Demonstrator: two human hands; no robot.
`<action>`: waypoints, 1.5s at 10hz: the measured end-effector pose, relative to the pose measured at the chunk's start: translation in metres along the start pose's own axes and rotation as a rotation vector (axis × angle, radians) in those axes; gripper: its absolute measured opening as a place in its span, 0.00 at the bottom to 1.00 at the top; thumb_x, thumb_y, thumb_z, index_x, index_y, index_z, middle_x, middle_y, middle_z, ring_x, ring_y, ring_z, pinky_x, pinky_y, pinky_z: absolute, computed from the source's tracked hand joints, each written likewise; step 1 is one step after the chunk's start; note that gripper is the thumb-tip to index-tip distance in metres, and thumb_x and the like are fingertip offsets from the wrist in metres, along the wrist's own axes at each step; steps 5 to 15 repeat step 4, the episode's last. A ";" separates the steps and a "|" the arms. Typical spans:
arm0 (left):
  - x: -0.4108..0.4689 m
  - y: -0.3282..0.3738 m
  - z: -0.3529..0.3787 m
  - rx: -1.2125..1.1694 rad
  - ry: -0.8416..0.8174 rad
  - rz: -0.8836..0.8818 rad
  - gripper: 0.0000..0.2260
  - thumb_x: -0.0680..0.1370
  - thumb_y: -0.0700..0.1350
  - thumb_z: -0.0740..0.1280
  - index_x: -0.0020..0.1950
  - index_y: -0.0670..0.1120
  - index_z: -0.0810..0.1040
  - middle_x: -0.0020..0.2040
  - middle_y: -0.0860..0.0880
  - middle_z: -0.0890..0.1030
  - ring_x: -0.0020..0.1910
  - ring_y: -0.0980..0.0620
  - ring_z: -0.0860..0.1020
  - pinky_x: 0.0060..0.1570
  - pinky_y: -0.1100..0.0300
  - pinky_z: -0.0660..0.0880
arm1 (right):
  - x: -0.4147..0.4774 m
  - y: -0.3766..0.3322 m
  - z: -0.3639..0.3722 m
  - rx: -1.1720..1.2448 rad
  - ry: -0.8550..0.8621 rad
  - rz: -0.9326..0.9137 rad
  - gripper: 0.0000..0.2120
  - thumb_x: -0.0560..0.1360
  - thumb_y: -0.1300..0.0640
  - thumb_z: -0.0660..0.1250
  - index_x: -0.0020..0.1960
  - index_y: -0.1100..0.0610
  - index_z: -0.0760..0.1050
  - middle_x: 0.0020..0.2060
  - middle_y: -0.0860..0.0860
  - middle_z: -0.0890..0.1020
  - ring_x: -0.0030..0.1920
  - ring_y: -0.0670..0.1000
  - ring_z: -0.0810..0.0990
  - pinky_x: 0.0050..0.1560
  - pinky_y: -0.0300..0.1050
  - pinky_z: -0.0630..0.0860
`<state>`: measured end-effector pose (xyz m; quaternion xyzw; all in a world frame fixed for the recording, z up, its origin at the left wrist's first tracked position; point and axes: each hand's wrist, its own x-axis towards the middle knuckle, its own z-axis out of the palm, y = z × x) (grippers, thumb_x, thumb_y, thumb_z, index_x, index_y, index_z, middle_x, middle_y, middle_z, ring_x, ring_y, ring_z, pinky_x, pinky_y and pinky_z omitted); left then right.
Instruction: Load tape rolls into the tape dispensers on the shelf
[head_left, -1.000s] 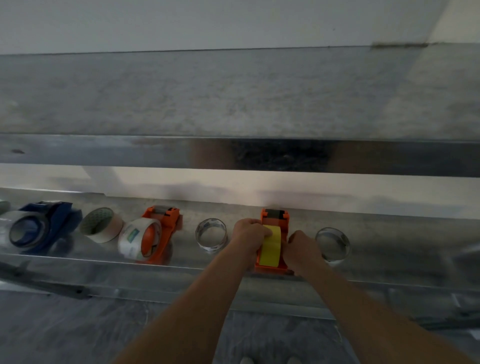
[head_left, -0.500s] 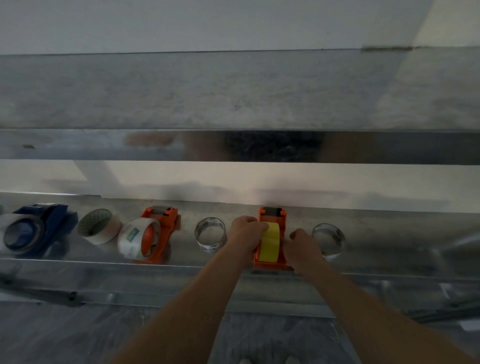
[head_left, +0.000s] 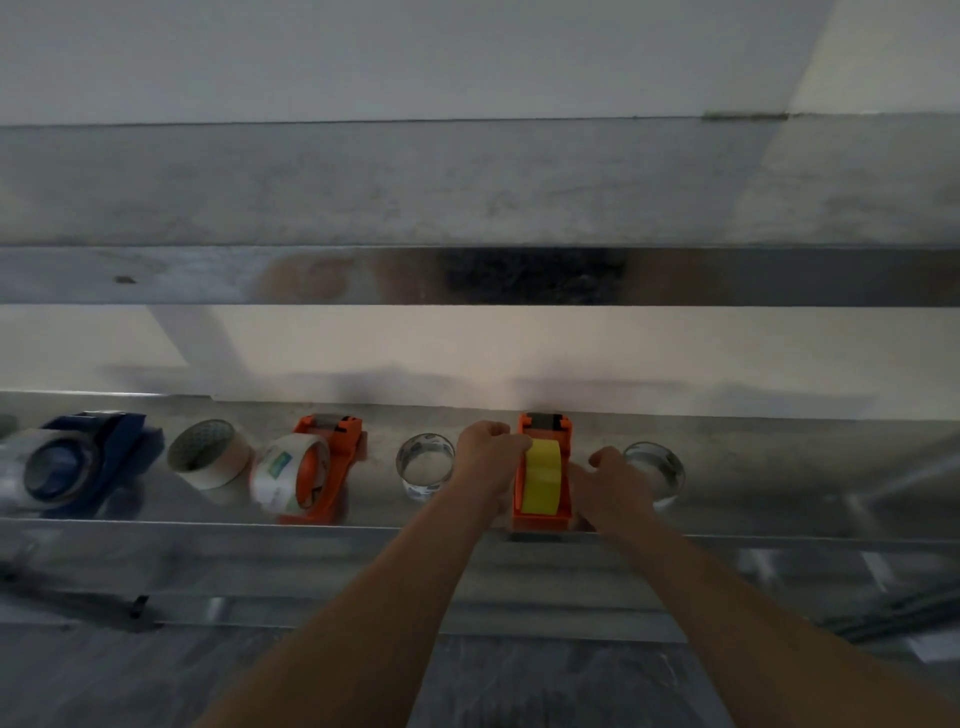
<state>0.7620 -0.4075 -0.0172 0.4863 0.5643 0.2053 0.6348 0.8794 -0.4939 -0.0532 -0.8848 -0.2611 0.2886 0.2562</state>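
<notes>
Since a moment ago the right hand (head_left: 613, 483) has slid off the orange dispenser (head_left: 543, 518) and sits just beside it, fingers loosely curled on nothing. The left hand (head_left: 488, 457) grips the yellow tape roll (head_left: 540, 478) seated in that dispenser, lower centre of the frame, on the metal shelf (head_left: 779, 483). A clear roll (head_left: 426, 465) lies left of the hands, and a loaded second dispenser (head_left: 332, 457) further left.

No legible text; tape roll label (head_left: 279, 462) blurred

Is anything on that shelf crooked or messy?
Only a little. The orange tape dispenser holding the clear labelled tape roll sits slanted, and so does the blue tape dispenser, while the orange dispenser with the yellow tape roll stands straight. Nothing looks spilled or broken.
</notes>
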 end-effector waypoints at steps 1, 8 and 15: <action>-0.003 0.003 0.000 0.019 0.020 0.012 0.15 0.77 0.41 0.68 0.63 0.43 0.76 0.46 0.48 0.78 0.39 0.53 0.75 0.33 0.61 0.72 | -0.002 0.001 -0.004 0.013 0.018 -0.032 0.18 0.79 0.47 0.62 0.63 0.57 0.69 0.45 0.51 0.75 0.44 0.51 0.76 0.46 0.45 0.71; -0.028 0.014 0.010 0.068 0.049 0.143 0.17 0.75 0.44 0.71 0.62 0.44 0.77 0.47 0.45 0.78 0.44 0.50 0.75 0.42 0.57 0.72 | -0.027 -0.002 -0.039 0.058 0.101 -0.133 0.19 0.79 0.48 0.63 0.64 0.59 0.70 0.52 0.56 0.80 0.54 0.58 0.80 0.55 0.48 0.75; -0.028 0.014 0.010 0.068 0.049 0.143 0.17 0.75 0.44 0.71 0.62 0.44 0.77 0.47 0.45 0.78 0.44 0.50 0.75 0.42 0.57 0.72 | -0.027 -0.002 -0.039 0.058 0.101 -0.133 0.19 0.79 0.48 0.63 0.64 0.59 0.70 0.52 0.56 0.80 0.54 0.58 0.80 0.55 0.48 0.75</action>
